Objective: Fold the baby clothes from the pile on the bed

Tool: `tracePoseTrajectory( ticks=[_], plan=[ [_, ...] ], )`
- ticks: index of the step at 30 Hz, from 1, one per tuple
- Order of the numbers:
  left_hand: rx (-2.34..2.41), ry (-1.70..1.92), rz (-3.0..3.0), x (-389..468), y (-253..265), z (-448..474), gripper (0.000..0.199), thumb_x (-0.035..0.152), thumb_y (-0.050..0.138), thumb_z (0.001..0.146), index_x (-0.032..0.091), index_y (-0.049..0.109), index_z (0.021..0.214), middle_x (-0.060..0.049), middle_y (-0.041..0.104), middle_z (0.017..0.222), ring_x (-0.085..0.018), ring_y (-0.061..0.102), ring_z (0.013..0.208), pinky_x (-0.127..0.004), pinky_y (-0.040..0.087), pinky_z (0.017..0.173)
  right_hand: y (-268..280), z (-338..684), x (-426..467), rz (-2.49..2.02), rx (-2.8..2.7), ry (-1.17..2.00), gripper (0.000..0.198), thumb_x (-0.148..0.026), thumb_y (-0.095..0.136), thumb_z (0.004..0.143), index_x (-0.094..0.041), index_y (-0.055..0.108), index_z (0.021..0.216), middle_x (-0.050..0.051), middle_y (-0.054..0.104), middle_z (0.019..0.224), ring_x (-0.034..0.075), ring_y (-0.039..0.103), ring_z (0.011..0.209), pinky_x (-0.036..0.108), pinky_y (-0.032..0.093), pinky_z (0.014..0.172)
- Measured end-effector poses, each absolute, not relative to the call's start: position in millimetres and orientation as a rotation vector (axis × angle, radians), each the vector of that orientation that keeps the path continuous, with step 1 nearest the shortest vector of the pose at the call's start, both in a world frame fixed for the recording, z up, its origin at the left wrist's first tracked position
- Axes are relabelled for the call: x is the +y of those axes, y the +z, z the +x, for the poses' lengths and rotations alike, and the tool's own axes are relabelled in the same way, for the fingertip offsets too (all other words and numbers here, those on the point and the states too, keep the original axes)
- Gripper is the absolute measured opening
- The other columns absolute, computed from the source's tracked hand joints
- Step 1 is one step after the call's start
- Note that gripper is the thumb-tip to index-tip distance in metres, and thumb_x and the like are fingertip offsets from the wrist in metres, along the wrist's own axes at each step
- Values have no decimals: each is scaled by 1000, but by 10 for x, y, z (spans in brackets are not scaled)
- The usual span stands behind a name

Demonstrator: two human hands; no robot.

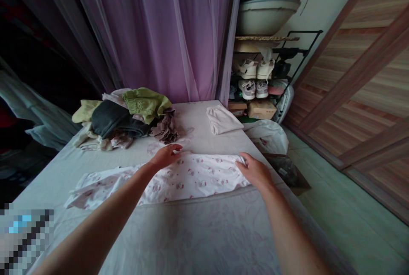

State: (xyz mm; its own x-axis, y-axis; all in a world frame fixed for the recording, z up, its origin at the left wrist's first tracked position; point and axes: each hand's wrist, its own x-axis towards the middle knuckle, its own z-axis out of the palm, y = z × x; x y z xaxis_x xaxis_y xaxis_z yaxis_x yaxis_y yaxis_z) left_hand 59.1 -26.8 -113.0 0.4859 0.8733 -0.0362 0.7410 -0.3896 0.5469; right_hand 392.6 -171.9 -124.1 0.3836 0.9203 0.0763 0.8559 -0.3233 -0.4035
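A long white garment point(198, 177) with a small red cartoon print lies stretched sideways across the bed, its left end rumpled. It looks like a pair of trousers folded lengthwise, though I cannot be sure. My left hand point(166, 156) is at the garment's far edge, near the middle, thumb and fingers loosely curved with a gap between them. At the right end, my right hand point(255, 170) pinches the garment's edge between thumb and fingers. Beyond it, a folded pale pink cloth point(223, 119) rests near the bed's far right corner.
A heap of clothes, with a green garment point(147, 102) and a dark grey one point(110, 117), sits at the bed's point(204, 232) far left. Purple curtains point(153, 32) hang behind. To the right stand a shoe rack point(303, 51), an open cardboard box point(300, 183) and wooden doors point(361, 79).
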Motion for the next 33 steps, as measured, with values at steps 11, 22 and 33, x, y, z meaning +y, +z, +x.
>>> tracePoseTrajectory(
  ticks=[11,22,33],
  plan=[
    [1518,282,2412,-403,-1113,582,28,27,58,85,20,69,110,-8,72,106,-21,67,94,-29,50,86,-1271,3962,-1715,-2292,-1647,244,51,-45,56,86,-22,57,132,10,73,104,24,67,86,29,43,68],
    [1225,492,2817,-1113,-1245,758,39,35,54,92,22,60,129,-10,58,138,-29,48,131,-48,36,112,-1239,3973,-1833,-2209,-1496,337,48,-45,57,85,-23,61,128,5,73,85,20,65,74,26,42,63],
    [877,364,2783,-1533,-1301,597,49,49,58,89,29,55,134,-9,52,144,-28,46,135,-52,33,113,-1445,3782,-2035,-1946,-1259,148,49,-42,57,78,-20,65,121,7,74,91,22,66,78,31,49,70]
  ],
)
